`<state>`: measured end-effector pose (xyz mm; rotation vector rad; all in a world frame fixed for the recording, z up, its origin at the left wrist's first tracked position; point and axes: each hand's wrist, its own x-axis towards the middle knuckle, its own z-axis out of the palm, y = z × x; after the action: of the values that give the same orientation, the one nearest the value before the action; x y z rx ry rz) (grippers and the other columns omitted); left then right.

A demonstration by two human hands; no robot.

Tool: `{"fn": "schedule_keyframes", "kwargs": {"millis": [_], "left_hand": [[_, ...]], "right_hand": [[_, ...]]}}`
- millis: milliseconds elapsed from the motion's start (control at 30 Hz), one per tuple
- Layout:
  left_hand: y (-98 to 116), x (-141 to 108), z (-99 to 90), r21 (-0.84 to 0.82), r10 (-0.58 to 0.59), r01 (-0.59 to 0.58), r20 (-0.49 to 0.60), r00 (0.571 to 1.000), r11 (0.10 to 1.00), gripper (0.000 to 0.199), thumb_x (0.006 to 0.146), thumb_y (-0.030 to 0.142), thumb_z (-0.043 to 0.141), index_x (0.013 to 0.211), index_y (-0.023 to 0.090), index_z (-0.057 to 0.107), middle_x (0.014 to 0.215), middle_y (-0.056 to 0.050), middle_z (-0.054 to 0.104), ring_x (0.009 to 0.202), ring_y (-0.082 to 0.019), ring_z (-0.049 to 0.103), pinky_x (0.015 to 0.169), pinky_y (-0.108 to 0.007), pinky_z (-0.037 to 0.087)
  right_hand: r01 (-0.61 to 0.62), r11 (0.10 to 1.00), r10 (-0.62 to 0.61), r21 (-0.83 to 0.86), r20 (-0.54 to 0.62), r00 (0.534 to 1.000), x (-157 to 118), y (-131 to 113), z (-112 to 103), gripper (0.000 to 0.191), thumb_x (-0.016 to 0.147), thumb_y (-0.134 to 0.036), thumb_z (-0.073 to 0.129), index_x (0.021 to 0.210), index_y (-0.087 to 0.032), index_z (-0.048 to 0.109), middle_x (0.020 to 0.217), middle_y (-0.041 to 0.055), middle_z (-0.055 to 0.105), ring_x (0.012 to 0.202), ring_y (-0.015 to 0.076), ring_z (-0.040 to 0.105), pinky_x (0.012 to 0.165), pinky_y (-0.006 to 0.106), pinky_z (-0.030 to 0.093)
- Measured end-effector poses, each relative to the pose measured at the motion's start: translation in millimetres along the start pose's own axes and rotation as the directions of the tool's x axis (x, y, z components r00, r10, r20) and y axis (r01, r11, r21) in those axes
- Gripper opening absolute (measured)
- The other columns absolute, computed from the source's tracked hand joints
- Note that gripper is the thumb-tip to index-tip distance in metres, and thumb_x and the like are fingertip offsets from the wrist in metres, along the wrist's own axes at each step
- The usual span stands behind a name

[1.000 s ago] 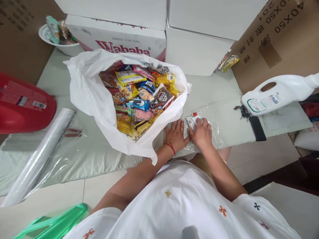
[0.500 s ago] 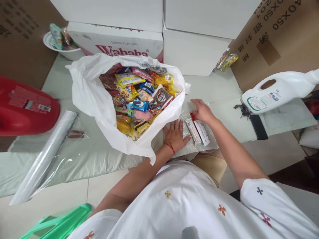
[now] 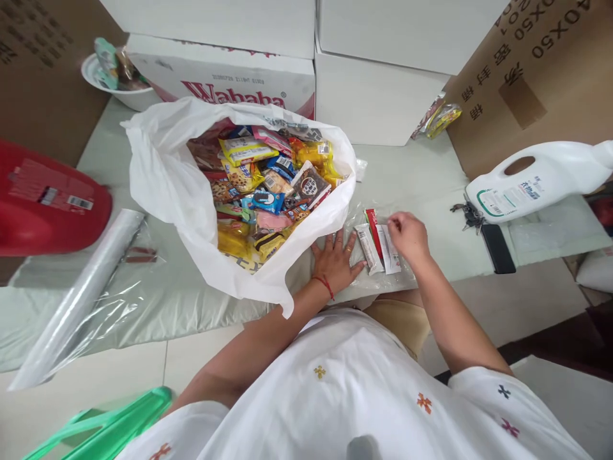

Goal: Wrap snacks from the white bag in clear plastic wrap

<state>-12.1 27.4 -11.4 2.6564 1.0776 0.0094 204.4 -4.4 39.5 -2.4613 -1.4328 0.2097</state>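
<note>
My left hand (image 3: 335,262) lies flat with fingers spread, on the edge of a clear plastic sheet or bag (image 3: 407,280) beside the snack bag. On that plastic lie a white wrapped stick-shaped packet (image 3: 368,249), a narrow red-and-green packet (image 3: 373,231) and a white printed sachet (image 3: 389,250). My right hand (image 3: 409,237) is closed in a pinch at the sachet's upper right; what its fingertips hold, if anything, is too small to make out. Left of my hands stands a white plastic bag (image 3: 191,217), its mouth wide, full of wrapped snacks (image 3: 268,201).
A roll of clear film (image 3: 81,300) and a red container (image 3: 52,198) are at the left. White boxes (image 3: 378,96) line the back. At the right are a white detergent bottle (image 3: 541,179), keys (image 3: 468,214) and a black phone (image 3: 498,249). A green bag (image 3: 110,428) is below.
My right hand has moved right and toward me, from the packets' top end to beside the sachet, its fingers now drawn together. The red-and-green packet is more exposed. My left hand stays flat.
</note>
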Motion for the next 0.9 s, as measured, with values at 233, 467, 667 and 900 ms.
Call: {"fn": "schedule_keyframes", "kwargs": {"millis": [233,467,667,900], "left_hand": [[2.6,1.5,-0.4,0.047,-0.024,0.023,0.022,0.999,0.999,0.085,0.100,0.072,0.028,0.168,0.021,0.024,0.175,-0.015,0.014,0.158,-0.043,0.015,0.118,-0.080,0.014],[3.9,1.6,0.8,0.021,-0.032,0.032,0.000,0.999,0.999,0.084,0.100,0.071,0.028,0.167,0.021,0.026,0.174,-0.014,0.020,0.157,-0.044,0.018,0.117,-0.079,0.017],[3.7,1.5,-0.2,0.014,-0.034,0.034,-0.002,0.999,0.999,0.084,0.100,0.070,0.032,0.167,0.021,0.027,0.174,-0.016,0.019,0.157,-0.046,0.017,0.117,-0.079,0.017],[3.2,1.9,2.0,0.005,-0.032,0.033,-0.015,0.999,0.999,0.085,0.100,0.071,0.033,0.167,0.019,0.026,0.172,-0.020,0.024,0.156,-0.046,0.020,0.116,-0.081,0.018]], "right_hand": [[0.016,0.980,0.038,-0.198,0.263,0.964,20.3,-27.0,9.6,0.040,0.095,-0.042,0.061,0.127,-0.018,0.067,0.129,0.0173,0.060,0.118,0.0322,0.060,0.088,0.036,0.049],[-0.035,0.973,0.123,-0.228,0.386,0.914,35.5,-18.3,9.4,0.033,0.094,-0.043,0.059,0.111,-0.018,0.074,0.113,0.0129,0.073,0.098,0.0252,0.070,0.073,0.029,0.044],[0.009,0.955,0.108,-0.297,0.374,0.921,18.1,-19.4,6.1,0.034,0.093,-0.039,0.056,0.110,-0.017,0.074,0.119,0.0177,0.069,0.104,0.0299,0.069,0.073,0.032,0.044],[-0.044,0.947,0.133,-0.318,0.264,0.955,1.7,-15.8,2.6,0.041,0.095,-0.045,0.057,0.122,-0.017,0.067,0.126,0.0176,0.064,0.112,0.0306,0.065,0.082,0.034,0.048]]}}
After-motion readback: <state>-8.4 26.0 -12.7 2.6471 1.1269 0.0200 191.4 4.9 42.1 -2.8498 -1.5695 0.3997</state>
